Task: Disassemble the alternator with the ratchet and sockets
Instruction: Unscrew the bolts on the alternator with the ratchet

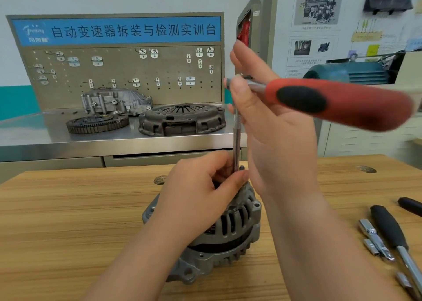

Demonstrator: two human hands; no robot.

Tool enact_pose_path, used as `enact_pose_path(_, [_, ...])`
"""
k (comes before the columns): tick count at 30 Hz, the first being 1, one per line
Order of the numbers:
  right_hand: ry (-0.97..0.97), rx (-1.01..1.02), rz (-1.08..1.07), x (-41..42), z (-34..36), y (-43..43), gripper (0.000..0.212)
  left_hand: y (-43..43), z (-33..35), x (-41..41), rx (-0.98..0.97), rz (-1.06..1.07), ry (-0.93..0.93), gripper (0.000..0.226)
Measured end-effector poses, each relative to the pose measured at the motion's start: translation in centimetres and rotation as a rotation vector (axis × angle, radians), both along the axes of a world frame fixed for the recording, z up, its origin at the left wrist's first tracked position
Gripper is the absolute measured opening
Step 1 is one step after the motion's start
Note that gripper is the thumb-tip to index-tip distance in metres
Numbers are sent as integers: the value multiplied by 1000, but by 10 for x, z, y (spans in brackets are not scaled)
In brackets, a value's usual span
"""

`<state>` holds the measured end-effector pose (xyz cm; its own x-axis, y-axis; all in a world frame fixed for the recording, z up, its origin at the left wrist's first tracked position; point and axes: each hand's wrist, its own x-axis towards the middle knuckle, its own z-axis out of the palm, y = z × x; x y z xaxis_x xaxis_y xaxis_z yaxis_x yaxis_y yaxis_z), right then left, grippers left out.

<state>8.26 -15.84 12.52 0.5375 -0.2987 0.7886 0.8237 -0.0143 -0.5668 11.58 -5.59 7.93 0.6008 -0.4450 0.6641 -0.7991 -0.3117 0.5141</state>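
1. While the light wooden table point(68, 220) carries everything, the task's thing, a grey cast-aluminium alternator point(230, 230), stands at its centre, one end up, close in front of the person.
2. Judging by its ribbed housing, whose halves look joined with copper windings showing through the slots, the job is at an early stage. No removed bolt or cover lies beside it, so nearly all the stripping is left.
3. Above it, a red-and-black-handled steel ratchet point(331, 102) lies level, its blurred handle pointing right.
4. At the ratchet's head, the right hand point(269, 127) appears to pinch the neck between thumb and forefinger, the other fingers straight and raised.
5. Lower down, the left hand point(201, 191) curls over the alternator's top and pinches the foot of a thin steel extension bar point(236, 140), which stands upright from there to the ratchet head.
6. Whatever fastener it meets is hidden by the fingers, so whether the socket is seated I cannot tell.
7. Spare chrome sockets point(374, 239) lie at the table's right edge, well apart.
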Motion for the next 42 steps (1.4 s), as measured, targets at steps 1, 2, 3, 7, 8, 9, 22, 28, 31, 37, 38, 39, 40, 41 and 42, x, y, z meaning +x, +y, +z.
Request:
enact_pose_path(1, [7, 12, 28, 0, 0, 0, 24, 0, 0, 0, 4, -1, -8, 27])
enact_pose_path(2, [22, 44, 72, 0, -1, 0, 22, 1, 0, 0, 7, 0, -14, 27])
enact_pose_path(3, [44, 80, 111, 1, -1, -1, 20, 1, 0, 0, 10, -3, -15, 30])
enact_pose_path(7, [166, 177, 211, -2, -1, -3, 27, 2, -1, 1, 6, -49, 11, 48])
enact_pose_path(8, [172, 170, 195, -2, -1, -3, 26, 3, -1, 3, 7, -43, 6, 45])
enact_pose_path(9, [159, 151, 161, -1, -1, -3, 23, 3, -1, 3, 10, -33, -2, 42])
enact_pose_path(22, [171, 237, 276, -2, 0, -2, 32, 2, -1, 1, 6, -29, 7, 25])
enact_pose_path(28, [25, 61, 136, -2, 0, 3, 23, 1, 1, 0, 4, -11, -1, 28])
enact_pose_path(31, [36, 141, 306, -3, 0, 6, 23, -1, -1, 0, -15, 7, -4, 26])
enact_pose_path(37, [206, 241, 300, -3, 2, -2, 31, 0, -2, -1, 2, -24, -6, 30])
enact_pose_path(38, [176, 216, 241, -2, 1, -2, 22, 1, -1, 0, 3, -27, -1, 31])
enact_pose_path(39, [132, 178, 172, -2, 0, -1, 15, 2, -1, 0, 10, -20, -5, 32])
enact_pose_path(40, [81, 125, 91, -2, 0, -1, 14, 2, 0, 1, 20, -8, -15, 32])
enact_pose_path(41, [29, 71, 22, -2, 0, 0, 19, 2, 0, 1, 30, 4, -26, 32])
enact_pose_path(42, [-13, 24, -27, -2, 0, 0, 23, 1, 1, 0, 40, 12, -35, 32])
